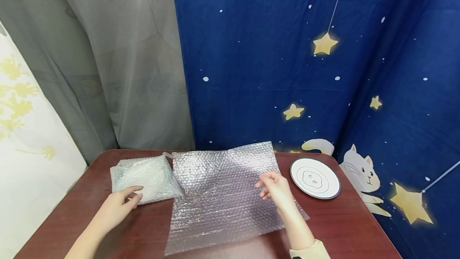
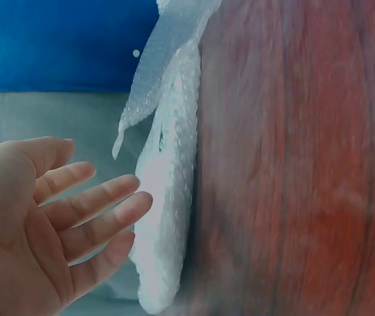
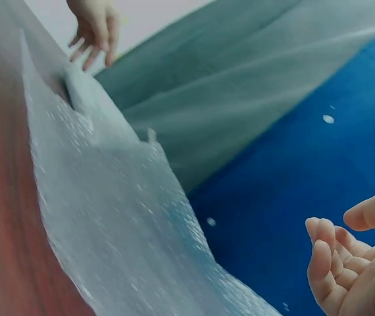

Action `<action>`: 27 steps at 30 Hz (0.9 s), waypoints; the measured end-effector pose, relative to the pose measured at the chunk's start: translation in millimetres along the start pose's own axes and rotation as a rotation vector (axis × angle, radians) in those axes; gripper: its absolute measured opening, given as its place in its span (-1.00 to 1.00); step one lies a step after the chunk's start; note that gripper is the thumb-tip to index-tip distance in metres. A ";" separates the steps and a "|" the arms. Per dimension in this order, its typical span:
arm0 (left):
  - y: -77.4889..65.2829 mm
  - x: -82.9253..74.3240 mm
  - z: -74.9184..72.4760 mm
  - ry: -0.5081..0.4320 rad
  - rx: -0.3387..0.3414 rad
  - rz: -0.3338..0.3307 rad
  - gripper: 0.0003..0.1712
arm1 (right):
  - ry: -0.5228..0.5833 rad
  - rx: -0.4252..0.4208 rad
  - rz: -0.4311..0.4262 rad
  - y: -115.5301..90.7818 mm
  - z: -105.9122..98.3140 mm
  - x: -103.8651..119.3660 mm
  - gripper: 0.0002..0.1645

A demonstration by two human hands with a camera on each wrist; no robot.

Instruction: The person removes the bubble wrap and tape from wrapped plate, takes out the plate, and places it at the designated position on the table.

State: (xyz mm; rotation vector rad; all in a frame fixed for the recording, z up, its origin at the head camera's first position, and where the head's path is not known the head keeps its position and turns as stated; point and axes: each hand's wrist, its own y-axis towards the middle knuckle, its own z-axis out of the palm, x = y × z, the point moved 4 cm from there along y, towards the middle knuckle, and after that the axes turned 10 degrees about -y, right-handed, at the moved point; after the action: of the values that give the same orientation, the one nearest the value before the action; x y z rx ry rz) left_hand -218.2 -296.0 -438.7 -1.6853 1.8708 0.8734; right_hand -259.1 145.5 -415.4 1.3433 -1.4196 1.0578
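Observation:
My left hand [image 1: 117, 206] is at the near edge of a bubble-wrapped bundle [image 1: 145, 177] on the left of the table, its fingers spread and relaxed. In the left wrist view, the fingertips [image 2: 138, 201] overlap the side of that bundle [image 2: 168, 191]. A flat sheet of bubble wrap [image 1: 219, 195] lies across the middle of the table. Above its right part hovers my right hand [image 1: 276, 189], fingers loosely curled around nothing. To the right of the sheet, a white plate [image 1: 332, 177] with a dark rim and a line drawing lies face up.
The dark red wooden table [image 1: 345, 223] has its far edge close to a grey curtain [image 1: 143, 91] and a blue star-patterned curtain [image 1: 251, 71]. A loose flap of bubble wrap [image 2: 151, 85] sticks up from the bundle. The sheet's right corner extends below the plate's near side.

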 end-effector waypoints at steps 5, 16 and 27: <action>0.7 5.9 -9.2 0.015 -0.041 0.009 -0.59 | 0.012 0.064 -0.035 -1.5 25.7 3.7 -0.74; 3.0 23.2 -18.8 0.017 -0.063 -0.018 -0.58 | 0.052 0.168 -0.038 -1.2 69.7 9.5 -0.60; 4.0 33.0 -27.6 0.007 -0.123 -0.042 -0.57 | 0.081 0.204 -0.013 -4.3 115.1 11.8 -0.58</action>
State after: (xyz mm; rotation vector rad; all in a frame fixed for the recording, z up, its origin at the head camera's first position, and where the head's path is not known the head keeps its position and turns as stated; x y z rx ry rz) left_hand -224.6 -338.5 -442.8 -1.7956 1.8120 0.9842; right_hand -260.3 30.8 -431.8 1.4342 -1.2687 1.2617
